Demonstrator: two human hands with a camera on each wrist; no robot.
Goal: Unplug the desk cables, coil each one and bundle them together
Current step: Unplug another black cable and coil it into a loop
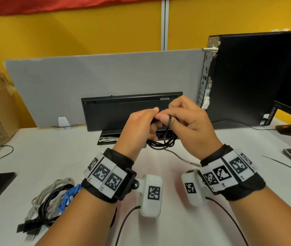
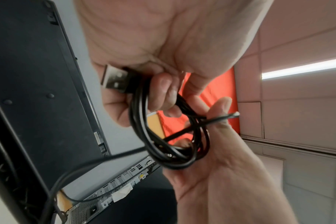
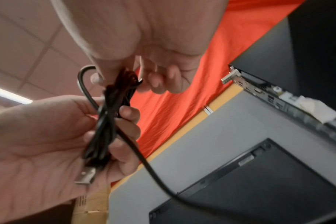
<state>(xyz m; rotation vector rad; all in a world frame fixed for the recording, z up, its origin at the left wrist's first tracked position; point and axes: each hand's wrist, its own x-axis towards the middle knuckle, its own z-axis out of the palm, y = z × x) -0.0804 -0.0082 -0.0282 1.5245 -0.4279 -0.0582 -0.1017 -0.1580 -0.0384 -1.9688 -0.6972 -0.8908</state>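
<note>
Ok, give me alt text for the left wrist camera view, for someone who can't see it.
The left hand grips a coiled black USB cable, its metal plug sticking out beside the fingers, while the right hand pinches the loops. A black keyboard stands on edge behind.

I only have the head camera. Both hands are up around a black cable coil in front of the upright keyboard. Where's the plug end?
Observer: The left wrist view shows a USB plug sticking out of the left hand, whose fingers curl round the cable coil.
Operator: What's the right hand doing?
Observer: In the right wrist view, the right hand pinches the top of the coil between thumb and finger.
Operator: Is the other end free?
Observer: One strand leaves the coil and runs down past the keyboard; I cannot tell where it ends.
</note>
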